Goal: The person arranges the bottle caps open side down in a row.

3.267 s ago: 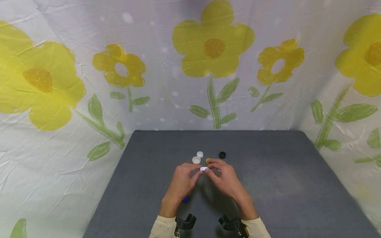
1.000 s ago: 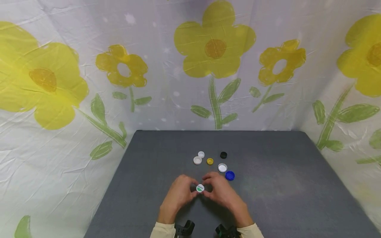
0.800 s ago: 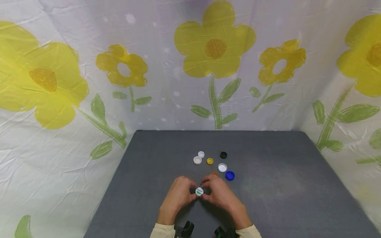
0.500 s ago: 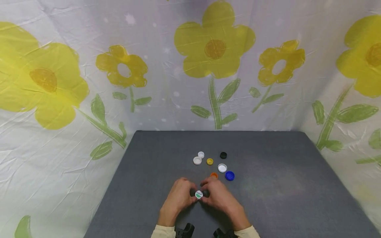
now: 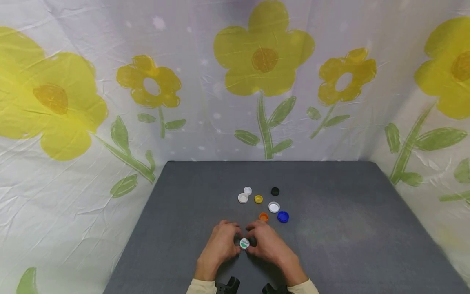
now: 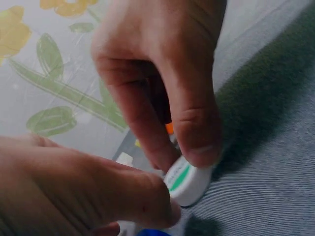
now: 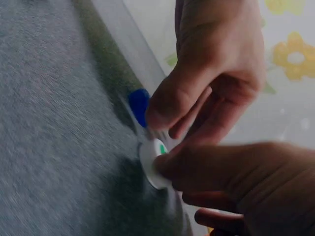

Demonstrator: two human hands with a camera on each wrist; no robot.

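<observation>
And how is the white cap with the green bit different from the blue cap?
The white cap has green print on top; the blue cap looks all blue. The white cap is between the left hand and right hand; the blue cap lies on the table, touched by neither. The blue cap looks wider than the white cap. Both are round.

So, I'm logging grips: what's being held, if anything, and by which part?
A round white plastic cap with green print, pinched at the rim by the left hand; whether the right hand grips too is unclear.
</observation>
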